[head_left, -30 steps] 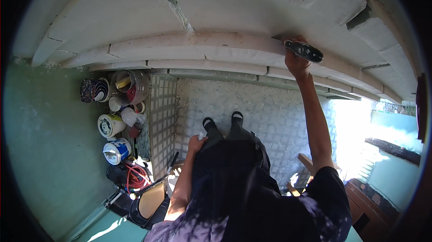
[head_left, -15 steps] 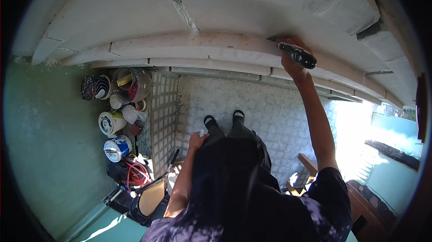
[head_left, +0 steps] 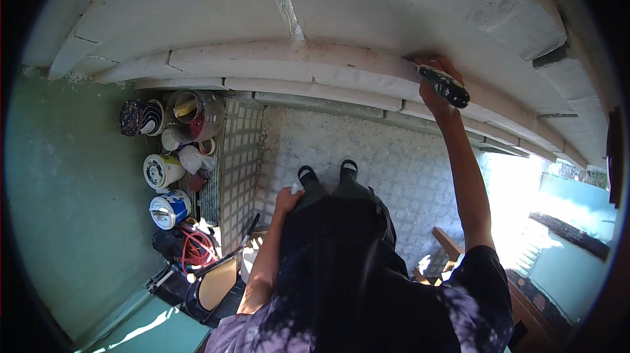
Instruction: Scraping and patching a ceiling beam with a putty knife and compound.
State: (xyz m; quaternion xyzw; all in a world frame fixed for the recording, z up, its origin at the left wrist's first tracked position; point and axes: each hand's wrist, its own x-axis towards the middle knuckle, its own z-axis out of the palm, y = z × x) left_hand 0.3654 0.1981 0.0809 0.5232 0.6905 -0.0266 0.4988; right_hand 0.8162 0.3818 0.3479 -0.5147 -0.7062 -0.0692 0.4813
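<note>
My right hand (head_left: 441, 79) is stretched forward to the wall, fingers closed around a scraper (head_left: 445, 87). Its thick black handle is spattered with white and points back toward me; the blade is mostly hidden, its tip against the upper edge of a pale ledge (head_left: 262, 61). Low beside my left thigh, my left hand (head_left: 287, 199) is closed on a small whitish piece (head_left: 296, 188), too small to make out. On the wall (head_left: 367, 5) above the ledge runs a slanted pale patch (head_left: 287, 12) with a rough surface.
To the left stand paint buckets (head_left: 163, 170), a clear tub (head_left: 203, 113) and a coiled red hose (head_left: 199, 248). A folding chair (head_left: 216, 284) is at lower left. Wooden pieces (head_left: 448, 243) lie at right. Light debris covers the tiled floor (head_left: 380, 136) round my feet.
My right hand and the scraper appear slightly further right and lower, while the whole view has also shifted a little. My left hand still holds the whitish piece by my thigh.
</note>
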